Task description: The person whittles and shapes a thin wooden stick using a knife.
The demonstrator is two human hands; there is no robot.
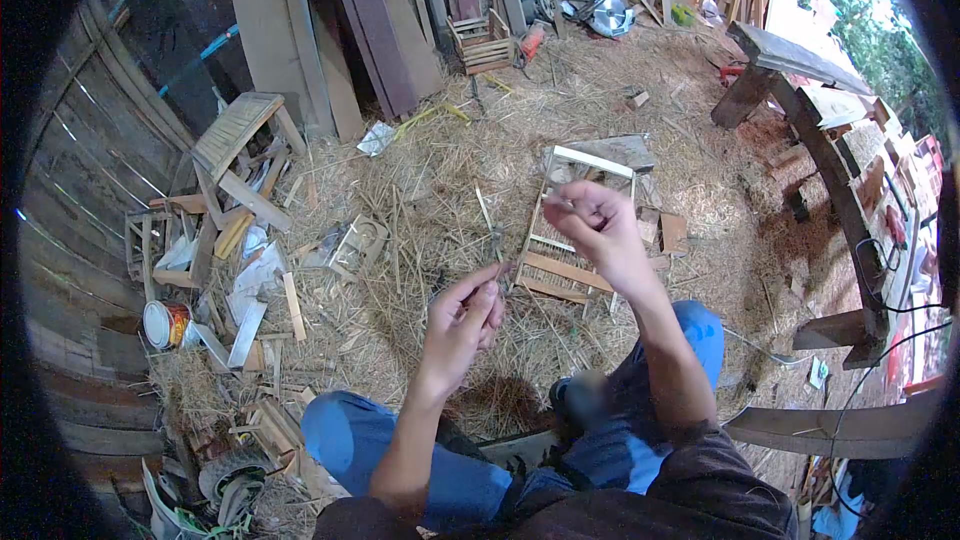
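Note:
My left hand point(466, 325) is raised in front of my knees, thumb and forefinger pinched together. Something thin and small seems to show at its fingertips, too small to name. Higher and further right, my right hand point(600, 230) is also closed in a pinch, with a slight blur at the fingertips; what it holds cannot be made out. Behind and below the right hand, a slatted wooden frame point(563, 267) lies on the ground, partly covered by that hand. The two hands are apart from each other.
Wood shavings and straw cover the ground. To the left stand a small wooden stool point(238, 130) and a paint can point(166, 324) among scraps. A heavy timber bench point(835, 155) runs along the right, with a black cable point(850, 420). A circular saw point(608, 15) and leaning boards point(370, 25) are at the back.

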